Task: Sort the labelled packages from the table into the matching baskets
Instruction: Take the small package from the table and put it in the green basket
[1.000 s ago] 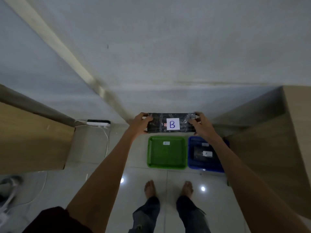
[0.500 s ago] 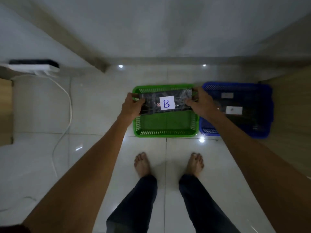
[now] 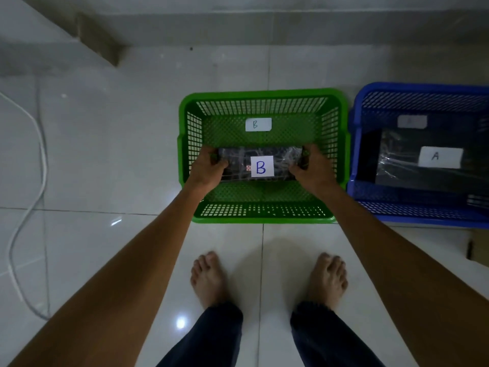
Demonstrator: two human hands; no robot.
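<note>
A dark plastic-wrapped package labelled B [image 3: 260,164] is held level inside the green basket [image 3: 262,216], which has a white B tag [image 3: 258,124] on its floor. My left hand [image 3: 207,168] grips the package's left end and my right hand [image 3: 311,169] grips its right end. I cannot tell whether the package touches the basket floor. To the right stands a blue basket [image 3: 412,213] holding a dark package with an A label [image 3: 440,157] and a faint tag on its floor.
Both baskets sit side by side on glossy white floor tiles. My bare feet [image 3: 267,276] stand just in front of the green basket. A white cable [image 3: 39,165] curves along the floor at the left. A wall runs behind the baskets.
The view has tilted down from the wall to the floor. Both hands have lowered the B package from above the green basket's far rim down into the basket.
</note>
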